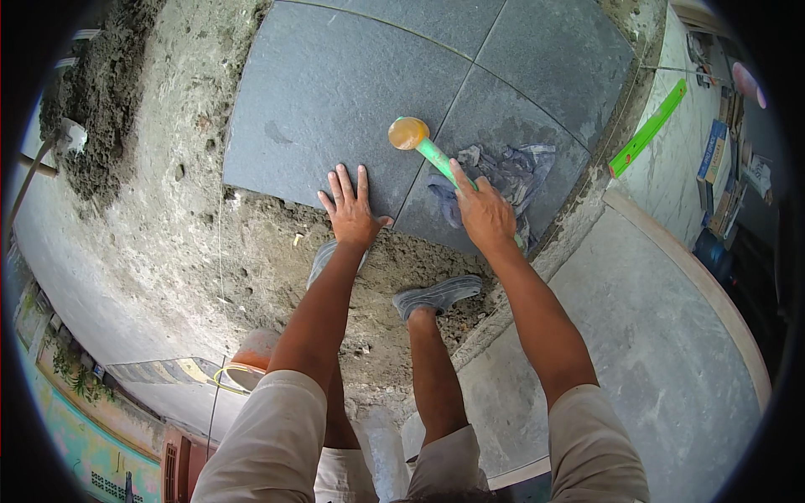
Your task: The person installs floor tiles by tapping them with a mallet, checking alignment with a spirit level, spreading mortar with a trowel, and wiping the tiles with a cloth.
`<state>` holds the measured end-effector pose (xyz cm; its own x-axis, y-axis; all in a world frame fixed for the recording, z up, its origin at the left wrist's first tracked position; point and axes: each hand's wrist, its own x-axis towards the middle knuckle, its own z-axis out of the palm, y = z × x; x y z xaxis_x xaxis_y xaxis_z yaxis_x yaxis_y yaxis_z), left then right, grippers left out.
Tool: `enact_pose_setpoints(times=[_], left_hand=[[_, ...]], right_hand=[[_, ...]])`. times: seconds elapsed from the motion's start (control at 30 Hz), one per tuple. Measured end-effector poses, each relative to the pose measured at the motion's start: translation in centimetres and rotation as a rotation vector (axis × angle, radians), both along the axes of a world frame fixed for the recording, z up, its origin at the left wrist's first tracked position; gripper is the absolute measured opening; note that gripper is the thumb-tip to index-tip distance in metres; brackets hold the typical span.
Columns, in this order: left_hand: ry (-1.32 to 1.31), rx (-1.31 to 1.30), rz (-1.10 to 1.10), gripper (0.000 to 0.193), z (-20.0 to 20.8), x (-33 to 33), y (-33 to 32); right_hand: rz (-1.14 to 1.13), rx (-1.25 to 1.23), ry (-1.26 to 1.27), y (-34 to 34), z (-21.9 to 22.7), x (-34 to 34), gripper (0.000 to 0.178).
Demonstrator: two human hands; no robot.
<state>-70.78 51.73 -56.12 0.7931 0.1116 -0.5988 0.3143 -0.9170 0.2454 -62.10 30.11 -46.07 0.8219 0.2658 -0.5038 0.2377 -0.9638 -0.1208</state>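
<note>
The mallet is in the person's right hand, over the near left tile and close to the joint that parts it from the tile on the right. The right hand is closed round the green handle, with the index finger laid along it. The left hand is spread flat, palm down, on that tile's near edge, fingers apart and gripping nothing.

The mallet looks fairly light but weighted toward its rounded amber head, which is probably rubber or plastic with a little give; the handle seems stiff. The handle is the place to take hold, well back from the head, as the right hand does. Dust or damp could make it slippery. The tile is likely heavy, rigid and brittle, its corners most easily chipped; the textured face should give a palm some grip, and an open hand near the edge suits it.

The mallet's long axis runs slantwise: the head points up and left, away from the person, and the handle comes back down to the right, crossing the joint. Whether the head touches the tile cannot be told. The tile's near edge slopes down to the right, beside bare mortar; the tile looks roughly square, with no clear long axis
</note>
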Motion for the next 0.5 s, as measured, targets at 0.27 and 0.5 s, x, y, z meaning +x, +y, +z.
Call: enact_pose_setpoints(times=[0.27, 0.5], left_hand=[[0.03, -0.024, -0.015, 0.129, 0.3, 0.3, 0.0], [0.19, -0.053, -0.174, 0.114, 2.2, 1.6, 2.2]], right_hand=[[-0.017, -0.036, 0.019, 3.2, 1.8, 2.3, 0.063], [0.072, -0.143, 0.144, 6.7, 3.1, 4.3, 0.061]])
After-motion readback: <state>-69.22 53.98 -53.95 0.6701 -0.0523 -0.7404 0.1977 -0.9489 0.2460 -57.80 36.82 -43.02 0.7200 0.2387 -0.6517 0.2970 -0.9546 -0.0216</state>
